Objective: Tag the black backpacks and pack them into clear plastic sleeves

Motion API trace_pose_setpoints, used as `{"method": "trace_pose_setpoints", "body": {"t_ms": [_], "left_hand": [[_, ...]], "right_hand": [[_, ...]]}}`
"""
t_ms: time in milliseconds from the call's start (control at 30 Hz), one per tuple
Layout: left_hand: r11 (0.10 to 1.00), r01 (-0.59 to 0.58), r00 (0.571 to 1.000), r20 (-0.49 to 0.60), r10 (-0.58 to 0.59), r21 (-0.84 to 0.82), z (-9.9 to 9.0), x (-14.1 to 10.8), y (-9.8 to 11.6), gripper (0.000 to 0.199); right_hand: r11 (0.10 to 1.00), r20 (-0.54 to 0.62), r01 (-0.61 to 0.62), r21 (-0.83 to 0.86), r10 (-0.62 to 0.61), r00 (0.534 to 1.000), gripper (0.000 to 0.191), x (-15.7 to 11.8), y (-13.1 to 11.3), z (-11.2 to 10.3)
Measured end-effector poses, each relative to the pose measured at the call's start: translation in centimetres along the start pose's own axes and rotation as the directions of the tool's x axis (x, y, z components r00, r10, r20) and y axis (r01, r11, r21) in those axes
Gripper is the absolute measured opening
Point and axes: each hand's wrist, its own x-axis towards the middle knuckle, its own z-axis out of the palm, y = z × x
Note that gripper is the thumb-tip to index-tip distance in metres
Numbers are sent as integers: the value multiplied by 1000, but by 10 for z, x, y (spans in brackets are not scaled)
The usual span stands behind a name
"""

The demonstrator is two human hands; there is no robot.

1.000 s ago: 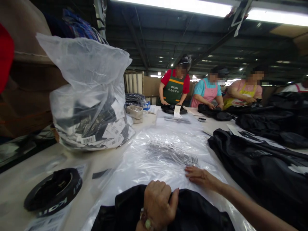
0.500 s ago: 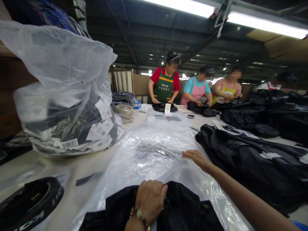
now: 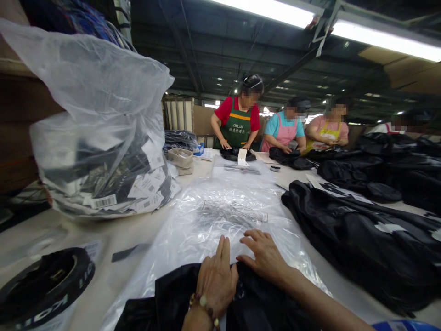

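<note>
A black fabric item (image 3: 175,294) lies at the bottom centre, over clear plastic bags (image 3: 186,230). My left hand (image 3: 217,280), with a beaded bracelet at the wrist, rests flat on its upper edge, fingers stretched forward. Just right of it, my right hand (image 3: 263,255) is spread, thumb at the fabric's edge and fingertips over the plastic. Neither hand grips anything that I can see. Thin wire-like strips (image 3: 230,214) lie on the plastic beyond my hands.
A large clear bag of labels (image 3: 99,161) stands at the left, with a round black lettered item (image 3: 48,289) nearer. Black bags (image 3: 365,234) are piled on the right. Across the table (image 3: 138,234), a person in a green apron (image 3: 237,126) and others handle black items.
My right hand has drawn back from the plastic beside the wire-like strips to the black fabric's edge. My left hand has loosened from the fabric and straightened its fingers.
</note>
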Motion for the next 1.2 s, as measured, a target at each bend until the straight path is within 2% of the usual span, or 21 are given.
{"method": "trace_pose_setpoints", "body": {"t_ms": [67,133,233,333,433,500,567,700,767,867,933,1067,1200], "left_hand": [[1000,-5,1000,2,5,19,1,0,0,57],[1000,3,1000,-3,-3,27,1,1,-1,55],[1000,-4,1000,-25,5,20,2,1,-2,52],[1000,-14,999,-47,15,7,3,2,-3,51],[1000,-2,998,-62,2,-11,2,2,-3,50],[1000,6,998,-65,-8,-27,1,2,-2,50],[999,8,998,-62,-10,-44,0,3,-2,48],[996,9,994,-104,-19,-92,2,3,-4,39],[994,39,987,-152,-55,-105,2,2,-4,34],[991,60,972,-219,-85,-120,1,-1,-4,20],[992,-13,967,-254,-21,-129,0,-3,-4,14],[971,-210,937,-305,168,-111,6,-3,-10,22],[940,-320,872,-424,244,-117,25,1,-19,30]], "right_hand": [[999,35,-11,-41,12,999,12,4,-5,4],[998,20,-44,-53,45,999,19,10,-1,3],[988,-63,-149,-44,146,987,23,16,11,-10],[964,-136,-262,44,266,954,19,16,22,-31],[924,-162,-342,173,369,915,10,13,26,-47],[886,-151,-388,254,433,889,6,11,26,-55],[845,-100,-418,333,473,876,13,10,25,-59],[770,80,-437,464,455,887,15,6,27,-65],[752,118,-442,489,445,887,18,5,31,-66],[760,93,-442,477,456,885,24,4,37,-64],[783,59,-436,445,460,886,25,4,37,-58],[865,-46,-388,319,423,905,19,4,21,-41],[937,-84,-315,153,330,940,2,2,3,-21]]}}
